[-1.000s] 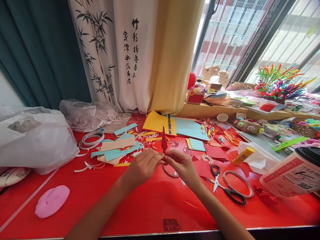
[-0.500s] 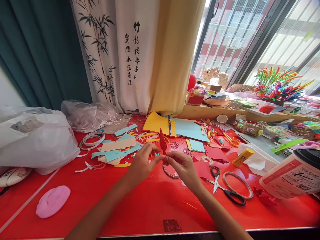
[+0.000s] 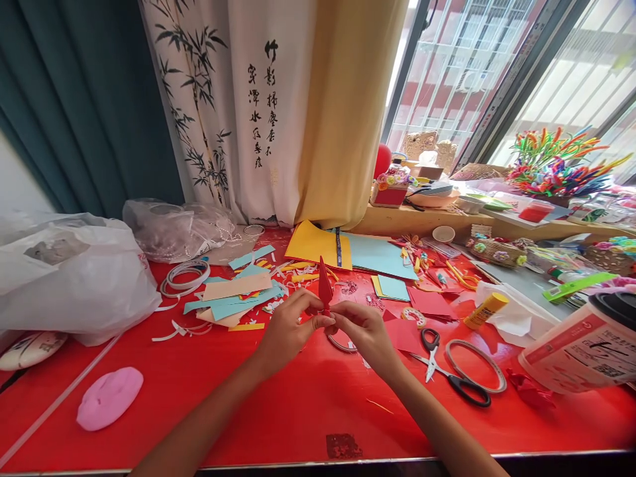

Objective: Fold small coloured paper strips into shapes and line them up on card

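A narrow, pointed piece of folded red paper (image 3: 324, 283) stands upright between my hands, above the middle of the red table. My left hand (image 3: 294, 326) pinches its lower end with thumb and fingers. From the other side my right hand (image 3: 365, 332) grips the same end, its fingertips touching those of the left. The lowest part of the folded paper is hidden by my fingers. Behind my right hand, a ring of tape (image 3: 342, 342) lies partly covered on the table.
Scissors (image 3: 447, 371), a tape roll (image 3: 476, 366), a yellow glue stick (image 3: 485, 311) and a large cup (image 3: 579, 344) are at the right. Paper strips (image 3: 238, 291) and coloured sheets (image 3: 380, 255) lie behind my hands. A pink lump (image 3: 109, 399) and plastic bag (image 3: 74, 278) are at left.
My left hand's fingers have closed in on the base of the folded red paper, where they were more raised before. The right hand keeps its pinch.
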### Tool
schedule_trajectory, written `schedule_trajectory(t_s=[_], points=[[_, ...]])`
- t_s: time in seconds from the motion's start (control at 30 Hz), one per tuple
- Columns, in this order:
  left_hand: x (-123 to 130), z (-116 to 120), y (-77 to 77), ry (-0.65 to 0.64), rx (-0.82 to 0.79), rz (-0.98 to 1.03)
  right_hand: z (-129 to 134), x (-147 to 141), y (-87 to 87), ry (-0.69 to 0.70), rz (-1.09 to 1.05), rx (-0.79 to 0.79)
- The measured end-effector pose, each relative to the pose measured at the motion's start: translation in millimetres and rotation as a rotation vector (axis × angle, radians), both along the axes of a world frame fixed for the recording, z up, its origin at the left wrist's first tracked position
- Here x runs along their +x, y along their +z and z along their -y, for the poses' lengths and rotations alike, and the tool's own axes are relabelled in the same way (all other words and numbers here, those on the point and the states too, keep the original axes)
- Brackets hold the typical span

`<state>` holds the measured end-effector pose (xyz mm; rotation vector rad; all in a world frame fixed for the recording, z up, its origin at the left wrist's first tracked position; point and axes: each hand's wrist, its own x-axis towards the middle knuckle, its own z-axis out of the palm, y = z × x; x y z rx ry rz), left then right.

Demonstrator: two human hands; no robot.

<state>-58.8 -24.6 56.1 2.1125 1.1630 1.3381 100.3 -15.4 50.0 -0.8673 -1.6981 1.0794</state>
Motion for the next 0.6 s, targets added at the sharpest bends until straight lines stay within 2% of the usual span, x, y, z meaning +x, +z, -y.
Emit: schedule_trajectory(t_s=[0.17, 0.3, 0.43, 0.6], points=[[-0.3, -2.0, 1.0, -0.036, -0.121, 0.053, -0.7, -0.1, 1.5, -0.005, 0.049, 0.013], [-1.8, -4.3, 3.6, -0.102, -0.233, 0.079, -2.1, -1.8, 4.2, -0.104, 0.117, 0.121], [-1.7, -4.8, 2.2, -0.094, -0.193, 0.053, -3.3, -2.8, 3.3, -0.200, 0.265, 0.318], [-0.8, -5.8, -2.6, -0.061, -0.150, 0.004, -5.6, -3.0, -5.8, -0.194, 0.444, 0.435]])
